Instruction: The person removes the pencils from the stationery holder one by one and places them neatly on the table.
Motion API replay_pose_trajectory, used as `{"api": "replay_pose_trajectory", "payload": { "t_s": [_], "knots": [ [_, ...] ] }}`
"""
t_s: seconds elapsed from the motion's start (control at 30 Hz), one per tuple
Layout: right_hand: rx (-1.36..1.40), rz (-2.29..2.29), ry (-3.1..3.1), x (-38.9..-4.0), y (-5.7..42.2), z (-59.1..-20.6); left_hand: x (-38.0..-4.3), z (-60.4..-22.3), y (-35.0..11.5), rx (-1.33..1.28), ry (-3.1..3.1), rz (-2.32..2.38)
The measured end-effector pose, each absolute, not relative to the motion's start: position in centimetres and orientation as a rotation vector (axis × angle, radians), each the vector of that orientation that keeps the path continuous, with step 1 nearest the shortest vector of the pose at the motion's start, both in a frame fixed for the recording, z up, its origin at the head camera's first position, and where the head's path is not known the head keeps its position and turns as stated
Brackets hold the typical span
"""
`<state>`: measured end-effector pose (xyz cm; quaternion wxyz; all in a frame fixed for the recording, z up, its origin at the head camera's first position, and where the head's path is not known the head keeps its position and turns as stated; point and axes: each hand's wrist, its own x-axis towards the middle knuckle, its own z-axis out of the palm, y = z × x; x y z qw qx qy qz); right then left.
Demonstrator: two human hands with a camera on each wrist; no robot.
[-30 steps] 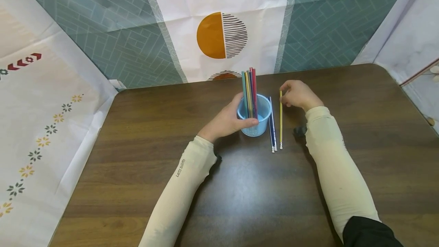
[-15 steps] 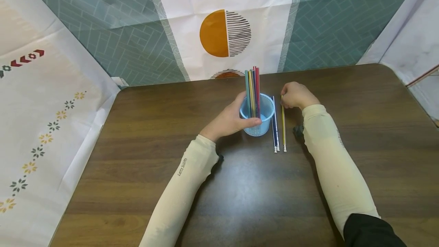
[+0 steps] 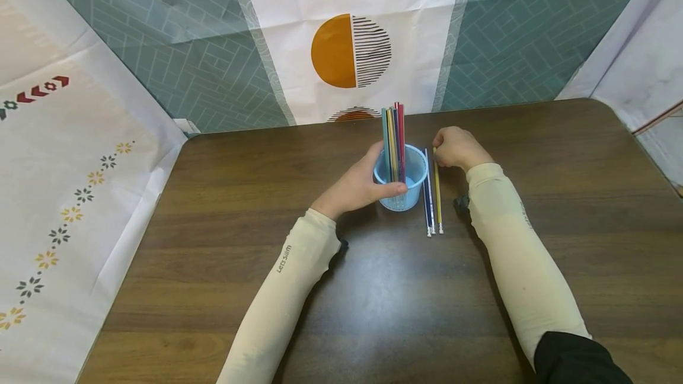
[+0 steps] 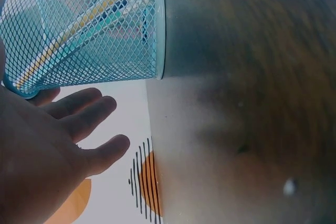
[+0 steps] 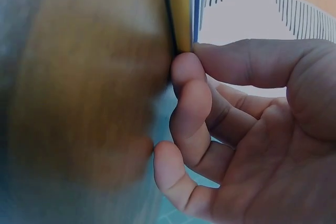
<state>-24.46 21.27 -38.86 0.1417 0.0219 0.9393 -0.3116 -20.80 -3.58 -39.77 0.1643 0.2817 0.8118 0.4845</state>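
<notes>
Near the far tabletop (image 3: 229, 182) edge, a mesh cup (image 3: 409, 198) seems steadied, clasped by the left hand (image 3: 354, 185); a yellow pencil (image 3: 438, 197) is pinched by the right hand (image 3: 459, 147).

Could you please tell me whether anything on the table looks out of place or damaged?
Nothing stands out: the blue mesh cup is upright, and the three pencils outside it are roughly parallel, without visible damage.
</notes>
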Motion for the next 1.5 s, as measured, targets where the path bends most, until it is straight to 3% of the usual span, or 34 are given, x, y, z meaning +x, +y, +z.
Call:
{"api": "replay_pose_trajectory", "payload": {
  "t_s": [1.03, 1.5],
  "knots": [
    [0.089, -0.982, 2.674, -24.5, 20.9, -38.6, -20.9, -40.0, -3.5, 0.797, 2.32, 1.385],
    [-0.297, -1.723, 2.621, -23.2, 19.3, -35.7, -20.9, -39.9, -3.4, 0.818, 2.316, 1.389]
  ]
}}
